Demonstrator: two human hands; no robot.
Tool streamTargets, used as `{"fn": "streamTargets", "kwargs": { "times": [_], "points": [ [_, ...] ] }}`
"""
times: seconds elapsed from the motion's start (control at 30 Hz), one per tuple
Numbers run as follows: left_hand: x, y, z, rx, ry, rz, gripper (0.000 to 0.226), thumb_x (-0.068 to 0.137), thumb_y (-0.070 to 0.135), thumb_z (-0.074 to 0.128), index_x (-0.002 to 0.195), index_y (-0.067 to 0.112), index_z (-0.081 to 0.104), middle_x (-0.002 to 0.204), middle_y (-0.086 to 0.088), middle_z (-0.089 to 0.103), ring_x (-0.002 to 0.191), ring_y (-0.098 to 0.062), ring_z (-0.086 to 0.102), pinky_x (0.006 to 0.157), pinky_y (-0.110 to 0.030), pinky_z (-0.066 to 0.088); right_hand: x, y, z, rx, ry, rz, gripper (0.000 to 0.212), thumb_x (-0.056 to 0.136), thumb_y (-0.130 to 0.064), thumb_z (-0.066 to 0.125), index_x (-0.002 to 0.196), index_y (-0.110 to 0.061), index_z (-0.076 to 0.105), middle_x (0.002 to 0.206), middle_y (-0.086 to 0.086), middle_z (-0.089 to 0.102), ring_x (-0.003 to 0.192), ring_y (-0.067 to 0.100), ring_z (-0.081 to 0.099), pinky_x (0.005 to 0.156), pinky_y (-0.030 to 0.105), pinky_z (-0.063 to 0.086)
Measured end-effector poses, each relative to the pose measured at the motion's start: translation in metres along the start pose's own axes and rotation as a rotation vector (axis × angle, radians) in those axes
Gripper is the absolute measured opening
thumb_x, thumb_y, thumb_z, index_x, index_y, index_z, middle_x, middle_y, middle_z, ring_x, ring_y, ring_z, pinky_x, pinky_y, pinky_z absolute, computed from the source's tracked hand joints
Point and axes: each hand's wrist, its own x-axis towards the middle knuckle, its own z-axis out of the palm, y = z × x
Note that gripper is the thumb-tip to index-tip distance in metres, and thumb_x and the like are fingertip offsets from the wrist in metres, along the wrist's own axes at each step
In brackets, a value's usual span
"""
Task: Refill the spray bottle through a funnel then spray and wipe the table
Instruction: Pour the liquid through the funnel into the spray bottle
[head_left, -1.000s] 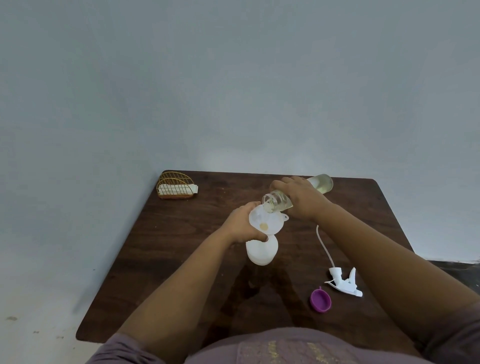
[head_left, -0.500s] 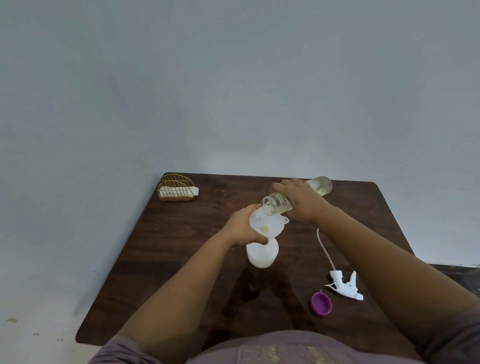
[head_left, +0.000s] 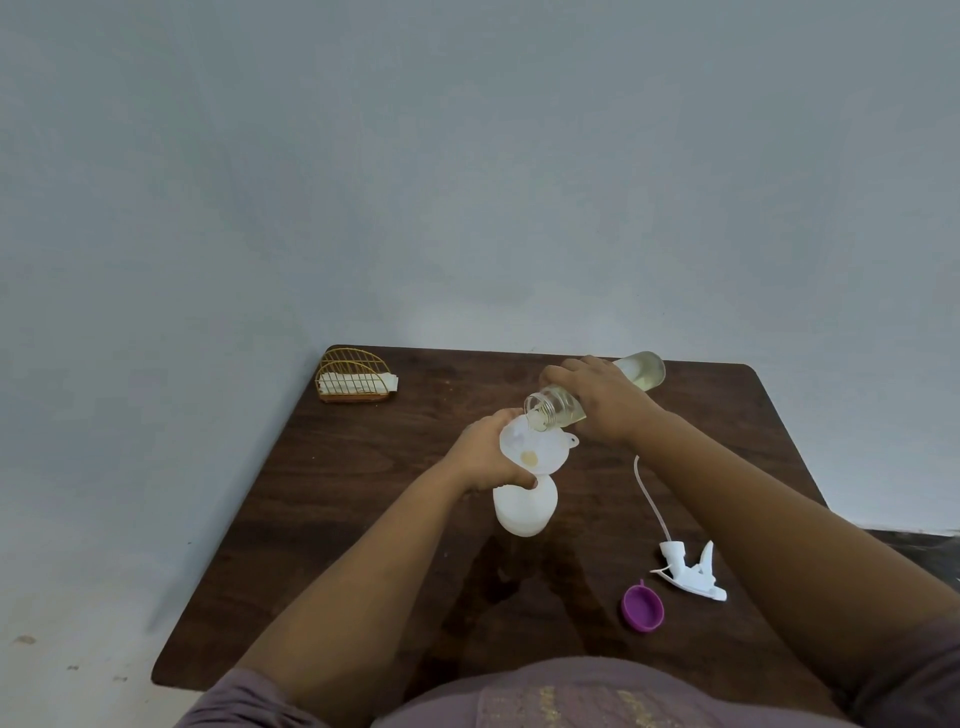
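A white spray bottle (head_left: 524, 506) stands near the middle of the dark wooden table (head_left: 363, 493), with a white funnel (head_left: 537, 449) in its neck. My left hand (head_left: 488, 452) grips the funnel and the bottle's neck from the left. My right hand (head_left: 602, 402) holds a clear bottle (head_left: 644, 370) of pale yellow liquid, tilted with its open mouth over the funnel's rim. A little yellow liquid pools at the funnel's bottom. The white trigger sprayer head (head_left: 691, 571) with its dip tube lies on the table to the right.
A purple cap (head_left: 643, 609) lies next to the sprayer head. A gold wire holder (head_left: 353, 375) with white napkins stands at the table's back left corner. A pale wall rises behind the table, and light floor shows to the left.
The hands, funnel and tilted bottle have held almost the same place. The pool of yellow liquid in the funnel looks much the same.
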Motion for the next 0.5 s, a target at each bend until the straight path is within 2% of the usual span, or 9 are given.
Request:
{"fn": "streamTargets", "kwargs": {
  "times": [0.23,0.4,0.5],
  "points": [
    [-0.0006,0.0013,-0.0007,0.001,-0.008,0.003,0.086,0.064,0.021,0.087,0.139,0.023,0.043,0.134,0.002,0.053,0.117,-0.019,0.052,0.095,-0.037,0.050,-0.0004,-0.0016,-0.0022,0.005,-0.004,-0.001,0.049,0.073,-0.013,0.069,0.117,-0.025,0.053,0.100,-0.002,0.056,0.095,0.021,0.049,0.085,0.033,0.039],
    [-0.0014,0.0019,-0.0009,0.006,0.001,0.003,0.088,0.063,0.022,0.087,0.139,0.023,0.044,0.133,0.002,0.054,0.118,-0.020,0.052,0.095,-0.039,0.051,0.0000,-0.0036,-0.0047,-0.003,0.001,0.002,0.045,0.074,-0.016,0.069,0.115,-0.026,0.052,0.099,-0.004,0.055,0.094,0.019,0.047,0.078,0.027,0.028],
    [-0.0016,0.0022,-0.0010,0.008,-0.001,0.006,0.087,0.062,0.021,0.087,0.138,0.023,0.045,0.131,0.002,0.055,0.116,-0.020,0.053,0.093,-0.037,0.051,0.0001,-0.0041,-0.0047,-0.012,0.004,0.003,0.044,0.074,-0.016,0.068,0.114,-0.026,0.052,0.099,-0.004,0.055,0.093,0.019,0.047,0.076,0.027,0.028]
  ]
}}
